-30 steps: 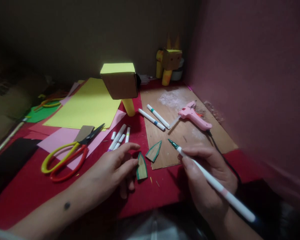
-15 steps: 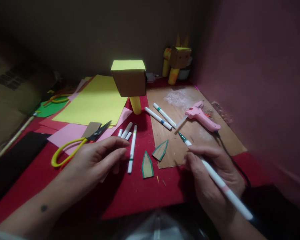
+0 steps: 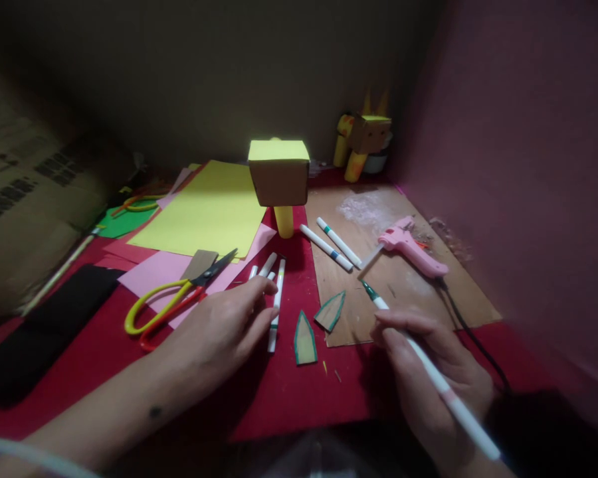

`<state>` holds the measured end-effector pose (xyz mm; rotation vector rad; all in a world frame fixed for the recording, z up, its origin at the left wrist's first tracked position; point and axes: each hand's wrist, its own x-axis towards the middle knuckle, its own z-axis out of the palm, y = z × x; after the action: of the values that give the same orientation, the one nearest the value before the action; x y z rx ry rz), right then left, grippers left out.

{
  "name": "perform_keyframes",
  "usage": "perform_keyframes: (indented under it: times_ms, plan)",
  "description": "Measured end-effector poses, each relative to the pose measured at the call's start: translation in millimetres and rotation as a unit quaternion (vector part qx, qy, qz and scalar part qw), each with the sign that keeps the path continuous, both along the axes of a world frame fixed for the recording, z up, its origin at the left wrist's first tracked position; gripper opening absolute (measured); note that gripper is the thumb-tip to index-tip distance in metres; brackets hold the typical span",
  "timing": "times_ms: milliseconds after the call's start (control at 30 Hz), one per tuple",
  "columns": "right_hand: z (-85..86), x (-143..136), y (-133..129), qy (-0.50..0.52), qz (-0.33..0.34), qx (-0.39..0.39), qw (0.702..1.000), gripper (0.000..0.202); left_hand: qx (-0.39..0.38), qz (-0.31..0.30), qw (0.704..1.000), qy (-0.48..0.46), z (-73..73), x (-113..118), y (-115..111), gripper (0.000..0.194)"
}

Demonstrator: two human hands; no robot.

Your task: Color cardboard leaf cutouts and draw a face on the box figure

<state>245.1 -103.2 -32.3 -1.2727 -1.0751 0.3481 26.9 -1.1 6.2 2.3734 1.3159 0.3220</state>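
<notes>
My right hand (image 3: pixel 431 378) is closed round a white marker (image 3: pixel 436 377), its green tip uncapped and pointing away from me, above the table and the wooden board's near edge. My left hand (image 3: pixel 239 318) has thumb and index finger apart beside another white marker (image 3: pixel 280 285) lying on the red cloth. Its fingertips reach that marker's edge; whether they touch it, I cannot tell. More white markers (image 3: pixel 268 264) lie just beyond, partly hidden by the fingers. Between my hands are two pointed cardboard pieces with green outlines, one upright (image 3: pixel 305 340) and one slanted (image 3: pixel 331 311).
Yellow-and-red scissors (image 3: pixel 179 299) lie left near yellow paper (image 3: pixel 204 206). A cardboard box head on a yellow tube (image 3: pixel 279 179) stands centrally. Two markers (image 3: pixel 326 247) and a pink glue gun (image 3: pixel 413 245) rest on the wooden board (image 3: pixel 351 325). A horned cardboard figure (image 3: pixel 371 136) stands behind.
My left hand has moved right, nearer the loose marker. My right hand still holds the green-tipped marker. The whole view has shifted, so things appear lower and farther right.
</notes>
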Motion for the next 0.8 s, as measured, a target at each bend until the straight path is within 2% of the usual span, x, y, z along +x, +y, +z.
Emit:
perform_keyframes:
  times_ms: [233, 433, 633, 800]
  plan:
    - [0.4, -1.0, -2.8, 0.036, -0.015, -0.03, 0.999, 0.012, 0.019, 0.053, 0.998, -0.025, 14.1, -12.8, 21.1, 0.03]
    - [-1.7, 2.6, -5.1, 0.059, 0.015, -0.016, 0.998, 0.013, -0.035, 0.061, 0.998, 0.0, 13.0, -22.9, 23.8, 0.03]
    - [-1.5, 4.8, -2.7, 0.04, 0.027, -0.026, 0.999, 0.008, 0.015, 0.075, 0.997, -0.032, 12.8, -31.3, 30.4, 0.029]
    - [-0.5, 8.3, -0.1, 0.049, 0.05, -0.029, 0.997, 0.006, 0.019, 0.07, 0.996, -0.056, 12.3, -31.6, 35.9, 0.028]
